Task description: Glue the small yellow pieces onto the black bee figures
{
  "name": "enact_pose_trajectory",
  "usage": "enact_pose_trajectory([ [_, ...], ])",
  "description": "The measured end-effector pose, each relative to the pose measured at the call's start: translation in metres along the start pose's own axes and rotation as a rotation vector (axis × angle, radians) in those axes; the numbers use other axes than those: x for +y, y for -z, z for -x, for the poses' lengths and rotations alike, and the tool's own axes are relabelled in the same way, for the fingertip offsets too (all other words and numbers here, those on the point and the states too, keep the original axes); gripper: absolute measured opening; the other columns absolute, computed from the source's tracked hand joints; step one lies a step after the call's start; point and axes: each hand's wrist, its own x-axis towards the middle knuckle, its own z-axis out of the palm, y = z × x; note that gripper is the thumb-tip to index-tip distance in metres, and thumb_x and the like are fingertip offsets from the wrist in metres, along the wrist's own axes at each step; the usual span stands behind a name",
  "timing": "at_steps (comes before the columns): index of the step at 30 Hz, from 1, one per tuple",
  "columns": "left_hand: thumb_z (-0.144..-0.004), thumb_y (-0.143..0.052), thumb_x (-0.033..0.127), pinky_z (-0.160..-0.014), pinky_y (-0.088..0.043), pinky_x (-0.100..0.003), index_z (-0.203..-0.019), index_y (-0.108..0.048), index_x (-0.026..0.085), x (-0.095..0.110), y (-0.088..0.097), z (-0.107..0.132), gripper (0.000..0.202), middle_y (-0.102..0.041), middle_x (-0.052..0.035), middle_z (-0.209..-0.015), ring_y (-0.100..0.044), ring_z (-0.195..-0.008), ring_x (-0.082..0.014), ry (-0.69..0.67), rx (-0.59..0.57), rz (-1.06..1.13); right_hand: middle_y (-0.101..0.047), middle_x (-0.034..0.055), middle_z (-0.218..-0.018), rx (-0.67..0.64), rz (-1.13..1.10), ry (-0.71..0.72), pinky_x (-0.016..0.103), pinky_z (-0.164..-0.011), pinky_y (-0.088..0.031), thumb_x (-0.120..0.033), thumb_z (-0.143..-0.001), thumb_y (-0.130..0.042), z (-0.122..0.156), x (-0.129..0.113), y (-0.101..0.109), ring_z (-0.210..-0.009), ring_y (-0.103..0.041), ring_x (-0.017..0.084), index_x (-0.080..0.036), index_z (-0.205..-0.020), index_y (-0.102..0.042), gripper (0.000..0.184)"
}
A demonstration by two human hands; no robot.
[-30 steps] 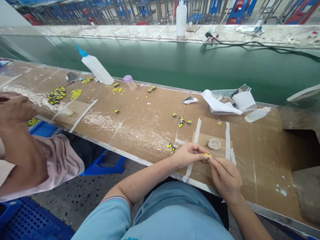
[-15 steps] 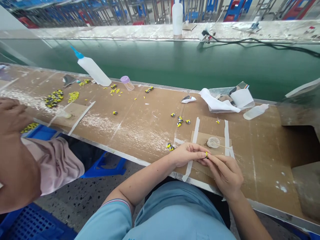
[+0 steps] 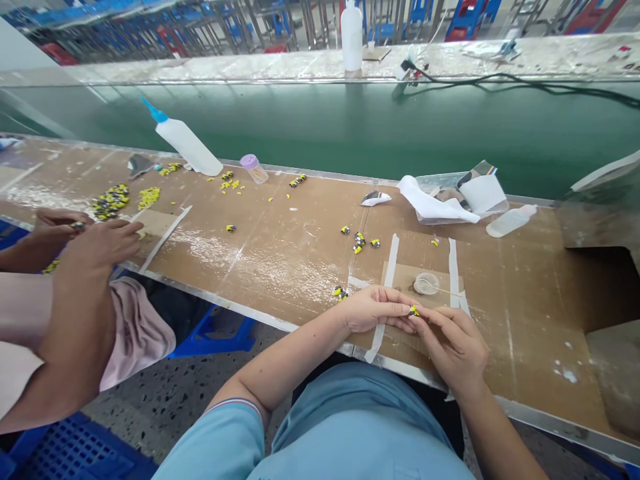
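One small yellow-and-black piece is pinched between the left hand and the right hand.

At far left, a co-worker's hands are held apart, with a small dark item seemingly gripped in the farther one, beside a heap of yellow-and-black pieces. Further pieces are scattered along the cardboard-topped bench, past a purple-lidded jar of sticks. The pinched piece is held over a taped card patch, just left of a small clear dish with a thin stick laid across it. Close fingertip handling of this piece is judged to be in hand; a steady pinch is called for, since so small a piece is easily dropped.
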Motion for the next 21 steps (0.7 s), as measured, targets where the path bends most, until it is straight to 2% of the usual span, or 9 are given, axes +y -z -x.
enact_pose_trajectory([
  [10,-0.052,-0.085,0.034,-0.064,-0.05,-0.023,-0.08,-0.069,0.008,-0.0009,-0.0026,-0.0024,0.041,-0.069,-0.0053,-0.067,-0.065,-0.059,-0.0116,-0.027,0.03,-0.013,-0.064,0.0007,-0.072,0.002,-0.004,-0.008,0.021,-0.054,-0.049,-0.017,-0.081,-0.065,0.0007,-0.0002,-0.0022,-0.06,-0.059,0.009,-0.021,-0.089,-0.068,0.01],
  [21,-0.053,-0.084,0.035,-0.067,-0.05,-0.025,-0.08,-0.068,0.009,-0.0029,-0.0019,-0.003,0.041,-0.069,-0.0057,-0.067,-0.064,-0.059,-0.0118,-0.028,0.031,-0.023,-0.064,0.0004,-0.073,-0.004,-0.029,-0.026,0.021,-0.055,-0.05,-0.016,-0.079,-0.066,0.0037,0.0018,-0.0024,-0.061,-0.06,0.009,-0.022,-0.089,-0.068,0.011],
])
